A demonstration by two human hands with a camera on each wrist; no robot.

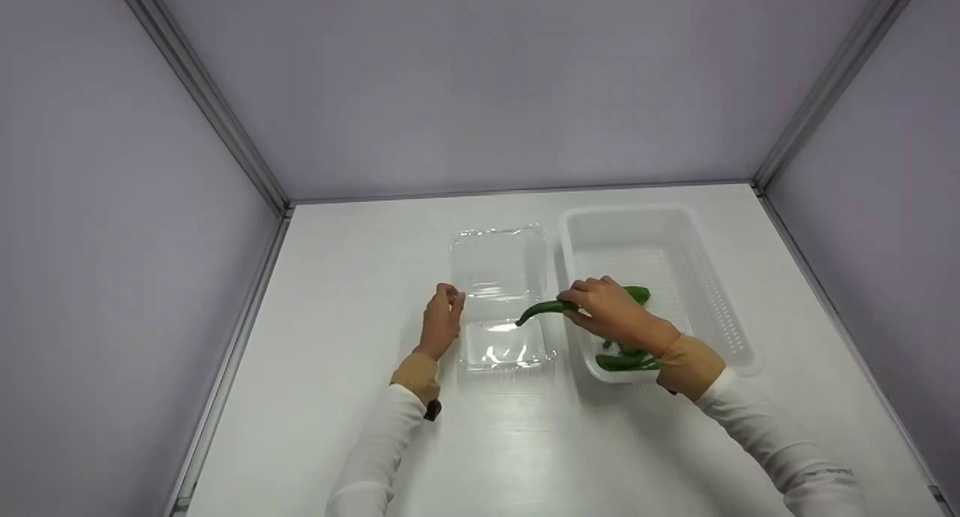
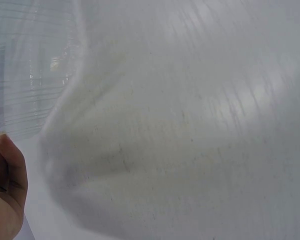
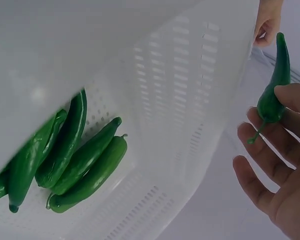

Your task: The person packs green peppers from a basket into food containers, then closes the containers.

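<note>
Green pepper [image 1: 541, 308] hanging between the white basket [image 1: 724, 299] and the clear clamshell box [image 1: 501, 301].
Right hand [image 1: 611, 312] is pinching its stem end mid-tabletop; left hand [image 1: 442, 320] is touching the box's left edge, fingers loosely curled.

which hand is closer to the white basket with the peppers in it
Right. The right hand is over the white basket's near-left edge, holding a green pepper. The left hand is beyond the clear container, touching its far side.
</note>
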